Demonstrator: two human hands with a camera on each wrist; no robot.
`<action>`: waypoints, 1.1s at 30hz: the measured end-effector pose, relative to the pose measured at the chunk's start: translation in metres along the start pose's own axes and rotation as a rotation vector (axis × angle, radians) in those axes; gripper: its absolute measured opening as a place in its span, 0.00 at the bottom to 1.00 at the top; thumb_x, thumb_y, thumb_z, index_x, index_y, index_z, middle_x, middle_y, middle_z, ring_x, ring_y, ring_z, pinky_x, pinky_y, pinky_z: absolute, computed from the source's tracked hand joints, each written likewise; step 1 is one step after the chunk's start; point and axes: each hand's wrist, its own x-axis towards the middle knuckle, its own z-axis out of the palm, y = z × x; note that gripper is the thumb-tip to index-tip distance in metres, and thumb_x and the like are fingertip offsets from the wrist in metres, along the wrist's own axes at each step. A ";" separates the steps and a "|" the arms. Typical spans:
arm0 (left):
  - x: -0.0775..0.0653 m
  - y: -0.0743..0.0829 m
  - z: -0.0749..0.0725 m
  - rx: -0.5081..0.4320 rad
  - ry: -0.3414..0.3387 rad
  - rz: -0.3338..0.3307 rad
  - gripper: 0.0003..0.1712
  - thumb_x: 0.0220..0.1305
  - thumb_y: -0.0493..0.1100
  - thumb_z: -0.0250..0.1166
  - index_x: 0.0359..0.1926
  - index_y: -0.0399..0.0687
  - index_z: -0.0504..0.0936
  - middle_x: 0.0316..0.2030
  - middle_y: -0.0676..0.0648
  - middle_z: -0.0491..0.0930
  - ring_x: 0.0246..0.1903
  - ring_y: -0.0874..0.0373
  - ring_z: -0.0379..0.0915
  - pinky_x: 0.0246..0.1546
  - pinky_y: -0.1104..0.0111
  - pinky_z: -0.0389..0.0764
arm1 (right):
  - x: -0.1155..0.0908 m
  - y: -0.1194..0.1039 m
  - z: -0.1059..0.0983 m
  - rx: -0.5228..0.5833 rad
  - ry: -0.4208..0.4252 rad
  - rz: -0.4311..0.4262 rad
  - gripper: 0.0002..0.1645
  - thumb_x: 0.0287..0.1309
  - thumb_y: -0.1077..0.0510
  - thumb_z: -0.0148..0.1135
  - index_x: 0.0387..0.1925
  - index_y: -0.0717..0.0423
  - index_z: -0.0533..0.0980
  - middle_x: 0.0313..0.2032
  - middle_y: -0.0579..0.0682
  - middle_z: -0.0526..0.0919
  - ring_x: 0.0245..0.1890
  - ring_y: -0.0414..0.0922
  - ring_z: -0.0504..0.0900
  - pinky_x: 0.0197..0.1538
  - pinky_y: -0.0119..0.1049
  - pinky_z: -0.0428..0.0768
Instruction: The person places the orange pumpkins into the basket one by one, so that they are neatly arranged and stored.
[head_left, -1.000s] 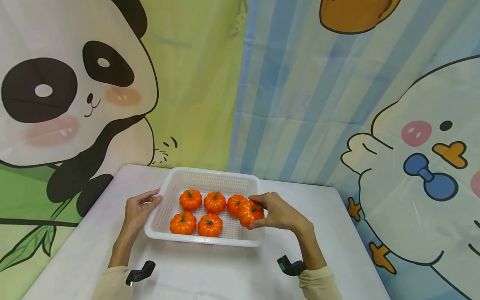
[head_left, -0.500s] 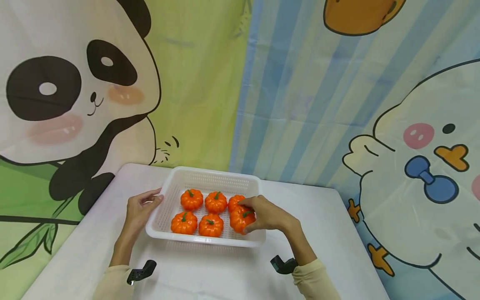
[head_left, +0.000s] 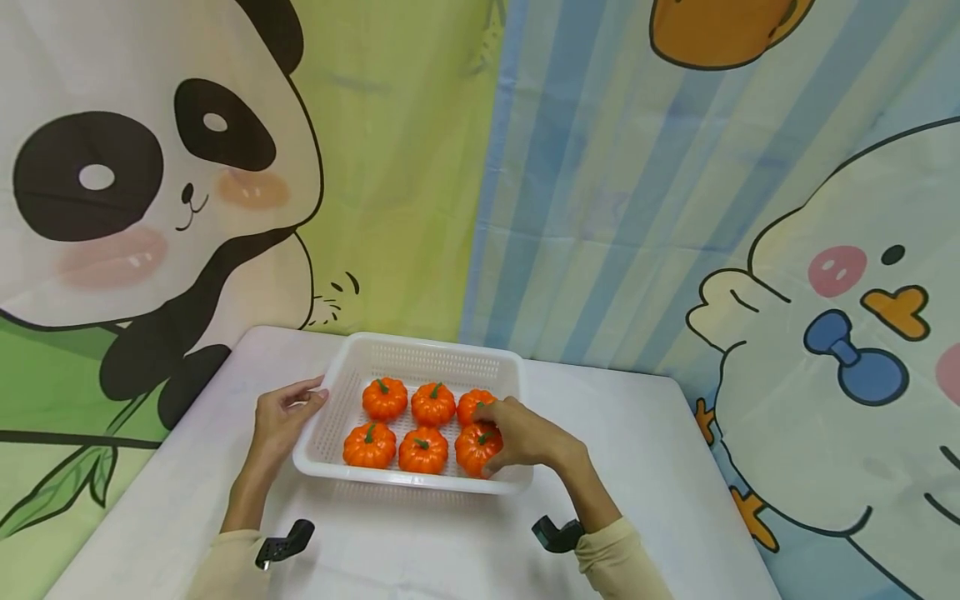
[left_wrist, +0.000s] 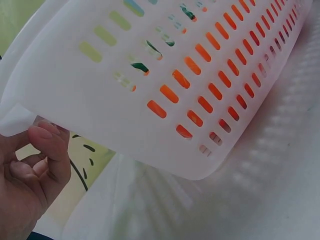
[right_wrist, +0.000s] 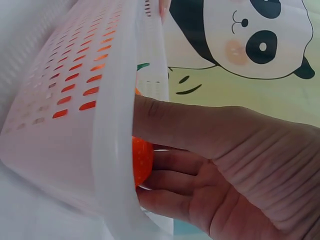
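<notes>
A white perforated plastic basket (head_left: 408, 481) holds small orange toy pumpkins with green stems, in two rows of three. My left hand (head_left: 281, 421) pinches the basket's left rim; in the left wrist view thumb and fingers (left_wrist: 50, 145) meet at the rim's underside. Inside the basket, my right hand (head_left: 528, 433) grips the front right pumpkin (head_left: 472, 450), thumb at its front and fingers behind. The right wrist view shows that pumpkin (right_wrist: 142, 160) between thumb and fingers, partly hidden by the rim. The back right pumpkin (head_left: 470, 403) is partly covered by the right fingers.
The basket stands on a table with a white cloth (head_left: 420, 550). Behind it hangs a printed curtain with a panda (head_left: 225, 275) and a white chick (head_left: 810, 433). Each wrist wears a black camera, such as the right one (head_left: 557, 534).
My right hand has moved left and slightly down with its pumpkin, from beside the right wall into the front row's right spot. The left hand stays at the rim.
</notes>
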 end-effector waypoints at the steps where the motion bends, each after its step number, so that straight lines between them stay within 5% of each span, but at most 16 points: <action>1: 0.000 0.000 0.000 0.002 0.000 -0.001 0.28 0.66 0.53 0.68 0.61 0.43 0.81 0.38 0.50 0.83 0.29 0.68 0.81 0.32 0.76 0.85 | 0.000 0.000 0.001 -0.001 -0.001 0.004 0.42 0.40 0.51 0.84 0.60 0.50 0.79 0.54 0.44 0.83 0.52 0.43 0.73 0.59 0.37 0.80; 14: -0.001 0.003 -0.001 0.010 -0.006 0.001 0.28 0.66 0.54 0.68 0.62 0.44 0.81 0.47 0.35 0.82 0.31 0.67 0.79 0.32 0.75 0.85 | 0.004 0.005 0.010 -0.051 -0.001 -0.010 0.40 0.40 0.50 0.85 0.59 0.51 0.80 0.54 0.44 0.84 0.51 0.44 0.76 0.59 0.37 0.79; 33: 0.001 -0.001 0.001 0.005 0.010 0.022 0.27 0.66 0.52 0.68 0.60 0.42 0.82 0.42 0.41 0.83 0.29 0.67 0.81 0.30 0.74 0.85 | 0.008 0.006 0.018 -0.095 -0.021 -0.037 0.41 0.43 0.53 0.83 0.60 0.55 0.78 0.58 0.48 0.82 0.59 0.47 0.77 0.68 0.46 0.75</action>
